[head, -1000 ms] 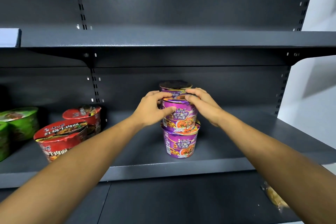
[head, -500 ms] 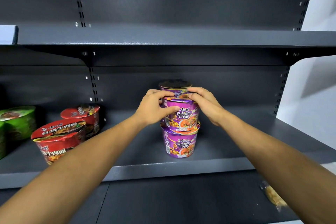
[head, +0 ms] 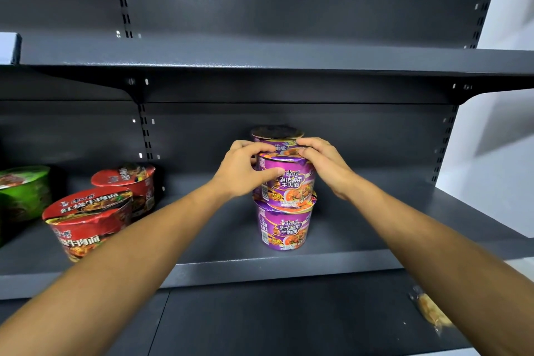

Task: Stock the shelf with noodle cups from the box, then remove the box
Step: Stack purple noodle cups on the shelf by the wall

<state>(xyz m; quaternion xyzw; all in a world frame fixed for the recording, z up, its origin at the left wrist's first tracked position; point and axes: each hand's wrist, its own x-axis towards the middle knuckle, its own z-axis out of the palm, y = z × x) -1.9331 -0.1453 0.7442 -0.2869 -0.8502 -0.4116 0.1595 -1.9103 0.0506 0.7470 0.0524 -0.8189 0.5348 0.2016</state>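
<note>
Both hands grip the top cup (head: 291,182). My left hand (head: 242,170) curls round its 9 o'clock side with the thumb across the label. My right hand (head: 323,165) holds the 3 o'clock side, fingers curled over the lid's rim. The top cup stands on the lower cup (head: 284,228) near the middle of the shelf (head: 260,269). A rear cup (head: 276,133) shows its lid just behind, at 12 o'clock. I cannot tell whether the top cup is fully seated or hangs in my grip.

At 9 o'clock stand two red cups (head: 86,220), with a green cup (head: 23,191) beyond them at the frame's edge. I judge the stocking to be partway, with only a few cups up. The box is out of view, so I cannot say how many cups are left in it. Removing it is, I judge, not yet done. A small packet (head: 430,309) lies on the board below at 5 o'clock.
</note>
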